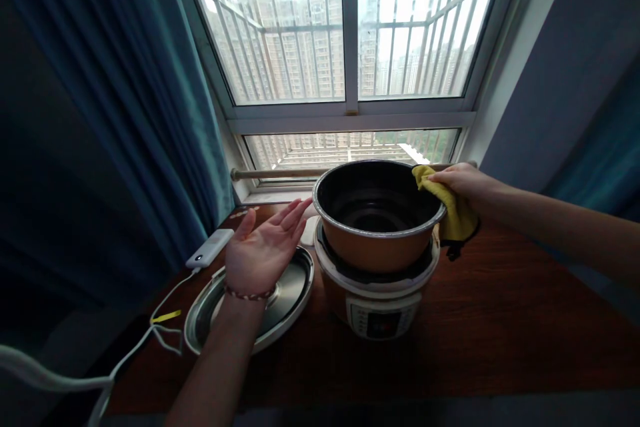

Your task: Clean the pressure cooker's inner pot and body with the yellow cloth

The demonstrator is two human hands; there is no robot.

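Note:
A copper-coloured inner pot (373,250) with a dark inside sits tilted and partly raised in a white electric cooker base (380,310) on a wooden table. My right hand (457,180) grips a yellow cloth (453,213) against the pot's right rim. My left hand (267,247) is open, palm up, fingers stretched toward the pot's left rim, just short of touching it. A braided band circles that wrist.
A round metal lid (295,293) lies flat left of the cooker, under my left forearm. A white power bank (210,248) with a white cable (165,300) lies at the table's left. Teal curtains hang on both sides. A barred window is behind.

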